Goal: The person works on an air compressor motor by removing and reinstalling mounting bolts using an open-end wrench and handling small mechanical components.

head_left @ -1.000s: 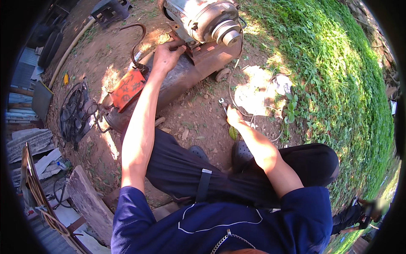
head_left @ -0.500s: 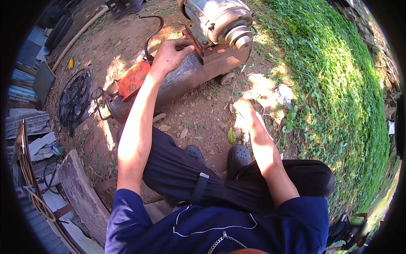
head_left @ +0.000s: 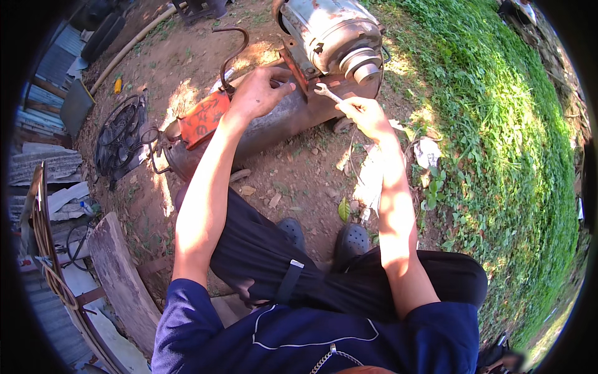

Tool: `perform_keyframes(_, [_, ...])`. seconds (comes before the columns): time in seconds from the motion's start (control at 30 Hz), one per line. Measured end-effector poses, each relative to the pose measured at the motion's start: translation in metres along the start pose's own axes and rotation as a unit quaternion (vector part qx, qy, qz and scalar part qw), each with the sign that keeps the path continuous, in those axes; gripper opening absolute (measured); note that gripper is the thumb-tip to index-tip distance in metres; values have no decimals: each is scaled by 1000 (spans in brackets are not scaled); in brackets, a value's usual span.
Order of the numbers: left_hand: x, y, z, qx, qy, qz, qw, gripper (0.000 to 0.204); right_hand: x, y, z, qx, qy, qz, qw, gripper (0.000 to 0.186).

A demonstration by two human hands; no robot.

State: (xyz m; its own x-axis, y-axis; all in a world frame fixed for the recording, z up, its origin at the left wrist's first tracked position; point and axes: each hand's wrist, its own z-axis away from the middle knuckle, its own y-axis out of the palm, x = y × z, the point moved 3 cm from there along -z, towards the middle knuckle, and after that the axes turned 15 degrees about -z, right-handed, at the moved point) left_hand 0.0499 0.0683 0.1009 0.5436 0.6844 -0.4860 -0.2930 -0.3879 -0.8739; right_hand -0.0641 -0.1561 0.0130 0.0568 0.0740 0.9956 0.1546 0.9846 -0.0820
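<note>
My right hand [head_left: 372, 118] grips an open-end wrench [head_left: 329, 93], its jaw pointing left toward the motor mount. The fingers of my left hand [head_left: 256, 96] are pinched together beside the rusty mounting bracket [head_left: 294, 67]; what they hold, if anything, is too small to make out. A worn grey electric motor [head_left: 321, 31] with a stepped pulley [head_left: 361, 66] sits on top of a rusty cylindrical tank [head_left: 265, 136] lying on its side. On the tank's left part is an orange metal plate [head_left: 204, 117] with dark markings, near a bent metal pipe [head_left: 242, 50].
Coiled black cable [head_left: 117, 140] lies on the dirt at left, near a small yellow object [head_left: 118, 85]. Corrugated sheets [head_left: 47, 165] and a wooden plank [head_left: 121, 274] fill the left side. Grass [head_left: 492, 143] covers the right. A white cloth-like scrap [head_left: 427, 153] lies near its edge.
My right hand has risen from near the ground toward the tank and now shows a wrench in its fingers. My left hand stays by the bracket. The view has shifted slightly.
</note>
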Motion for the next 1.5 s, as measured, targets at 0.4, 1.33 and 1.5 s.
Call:
perform_keyframes(0.4, [17, 29, -23, -62, 9, -10, 998, 37, 6, 39, -19, -126, -5, -27, 992, 21])
perform_keyframes(1.33, [21, 41, -34, -42, 87, -49, 994, 36, 29, 103, -16, -116, 208, -345, 908, 28])
perform_keyframes(1.5, [36, 39, -42, -78, 62, 26, 995, 33, 21, 144, -26, -126, 162, -476, 855, 30])
